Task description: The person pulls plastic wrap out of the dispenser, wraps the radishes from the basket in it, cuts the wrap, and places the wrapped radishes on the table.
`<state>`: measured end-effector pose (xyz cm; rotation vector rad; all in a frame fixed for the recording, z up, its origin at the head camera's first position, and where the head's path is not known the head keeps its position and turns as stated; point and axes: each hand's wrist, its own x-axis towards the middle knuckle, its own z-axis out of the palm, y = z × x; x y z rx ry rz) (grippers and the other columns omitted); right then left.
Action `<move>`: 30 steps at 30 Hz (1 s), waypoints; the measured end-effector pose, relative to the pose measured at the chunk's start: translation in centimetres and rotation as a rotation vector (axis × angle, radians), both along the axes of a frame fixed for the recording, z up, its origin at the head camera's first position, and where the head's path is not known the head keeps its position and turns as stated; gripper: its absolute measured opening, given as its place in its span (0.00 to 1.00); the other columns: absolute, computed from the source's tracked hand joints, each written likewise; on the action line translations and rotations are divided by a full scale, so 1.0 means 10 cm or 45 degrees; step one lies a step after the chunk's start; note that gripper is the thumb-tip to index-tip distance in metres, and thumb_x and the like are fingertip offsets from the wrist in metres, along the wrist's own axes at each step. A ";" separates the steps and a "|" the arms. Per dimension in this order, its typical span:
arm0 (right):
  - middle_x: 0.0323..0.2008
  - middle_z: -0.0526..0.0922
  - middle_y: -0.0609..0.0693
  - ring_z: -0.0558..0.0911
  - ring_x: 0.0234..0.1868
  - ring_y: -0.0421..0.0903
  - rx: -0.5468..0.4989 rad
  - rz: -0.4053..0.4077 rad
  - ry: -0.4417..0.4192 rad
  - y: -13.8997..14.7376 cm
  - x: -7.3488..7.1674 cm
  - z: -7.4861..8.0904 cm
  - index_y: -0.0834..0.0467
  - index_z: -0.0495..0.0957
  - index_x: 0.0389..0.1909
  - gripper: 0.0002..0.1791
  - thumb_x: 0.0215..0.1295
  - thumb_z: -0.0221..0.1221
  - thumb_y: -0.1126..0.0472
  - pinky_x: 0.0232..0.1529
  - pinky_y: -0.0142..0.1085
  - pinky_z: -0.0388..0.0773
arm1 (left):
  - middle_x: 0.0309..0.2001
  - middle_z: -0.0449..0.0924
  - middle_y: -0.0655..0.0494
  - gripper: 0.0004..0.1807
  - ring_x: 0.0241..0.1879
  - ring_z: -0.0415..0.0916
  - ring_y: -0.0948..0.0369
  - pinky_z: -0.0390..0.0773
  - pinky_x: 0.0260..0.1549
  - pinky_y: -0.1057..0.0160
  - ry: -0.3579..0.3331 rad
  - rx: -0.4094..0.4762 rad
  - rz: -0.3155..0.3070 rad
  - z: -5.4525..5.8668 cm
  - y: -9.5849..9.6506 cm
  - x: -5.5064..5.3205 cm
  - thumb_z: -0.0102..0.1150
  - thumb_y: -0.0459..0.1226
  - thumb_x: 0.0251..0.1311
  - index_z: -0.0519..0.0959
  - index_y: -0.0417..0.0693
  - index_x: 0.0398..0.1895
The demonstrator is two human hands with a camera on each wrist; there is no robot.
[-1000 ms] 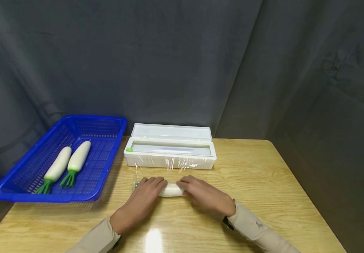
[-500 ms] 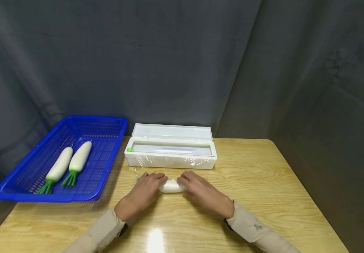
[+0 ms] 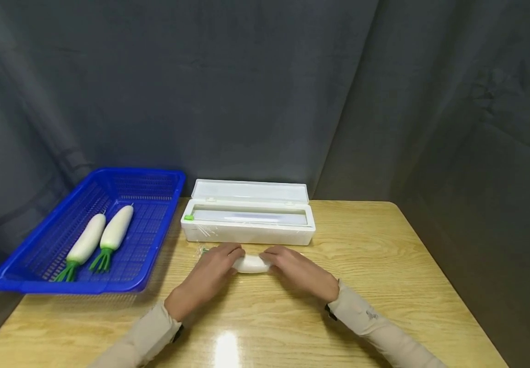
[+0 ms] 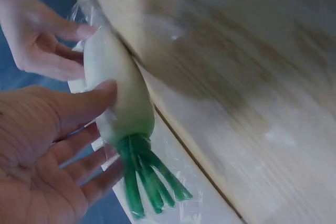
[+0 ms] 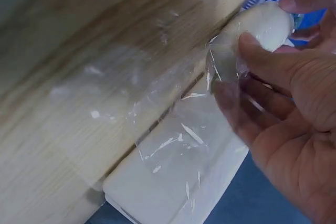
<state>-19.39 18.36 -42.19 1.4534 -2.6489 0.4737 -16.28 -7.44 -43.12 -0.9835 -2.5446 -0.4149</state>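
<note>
A white radish (image 3: 252, 264) lies crosswise in front of the cling film box (image 3: 251, 235), wrapped in clear film. My left hand (image 3: 214, 266) grips it near the leafy end, thumb on top and fingers beneath. At the opposite end my right hand (image 3: 298, 268) holds the radish and film between thumb and fingers. Green stalks (image 4: 147, 177) stick out beyond my left hand in the left wrist view. Loose, creased cling film (image 5: 178, 135) spreads past the tip end in the right wrist view.
The box's lid (image 3: 250, 191) stands up at the back, and a green slider (image 3: 188, 217) sits at its left end. Left on the table (image 3: 375, 276) is a blue basket (image 3: 154, 250) with two more radishes (image 3: 116, 227). Dark curtains hang behind and at the sides.
Both hands have moved the radish forward, closer to the box. The stretch of film between radish and box has become shorter. Basket and box stay in place.
</note>
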 end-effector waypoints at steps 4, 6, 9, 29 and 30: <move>0.53 0.84 0.51 0.81 0.54 0.47 0.014 -0.028 0.034 0.04 -0.02 0.03 0.58 0.82 0.59 0.19 0.68 0.68 0.65 0.56 0.39 0.80 | 0.46 0.83 0.50 0.20 0.47 0.82 0.52 0.83 0.46 0.54 0.094 -0.096 0.010 -0.03 0.04 -0.01 0.74 0.21 0.50 0.79 0.40 0.44; 0.53 0.82 0.52 0.81 0.53 0.48 0.057 -0.059 0.087 0.08 -0.01 0.06 0.59 0.80 0.62 0.24 0.67 0.70 0.62 0.55 0.41 0.80 | 0.45 0.83 0.50 0.18 0.46 0.82 0.53 0.83 0.46 0.54 0.111 -0.121 0.026 -0.03 0.05 -0.02 0.71 0.19 0.52 0.79 0.41 0.43; 0.52 0.80 0.52 0.80 0.50 0.48 0.088 -0.120 0.156 0.15 0.01 0.11 0.60 0.78 0.64 0.30 0.62 0.74 0.58 0.50 0.42 0.80 | 0.45 0.83 0.49 0.17 0.47 0.83 0.52 0.84 0.47 0.53 0.105 -0.119 0.040 -0.02 0.05 -0.03 0.69 0.17 0.53 0.79 0.39 0.43; 0.37 0.83 0.49 0.80 0.36 0.42 0.034 -0.121 0.227 0.15 -0.11 -0.02 0.60 0.83 0.41 0.09 0.63 0.72 0.66 0.37 0.33 0.79 | 0.48 0.86 0.44 0.21 0.48 0.84 0.48 0.85 0.50 0.52 0.070 -0.095 0.068 -0.04 0.04 -0.09 0.76 0.23 0.49 0.83 0.37 0.49; 0.36 0.82 0.49 0.80 0.36 0.42 0.038 -0.112 0.237 0.15 -0.12 -0.02 0.60 0.83 0.41 0.08 0.63 0.72 0.67 0.36 0.33 0.79 | 0.48 0.86 0.44 0.22 0.49 0.84 0.48 0.85 0.51 0.52 0.062 -0.099 0.071 -0.04 0.04 -0.09 0.76 0.24 0.49 0.83 0.37 0.49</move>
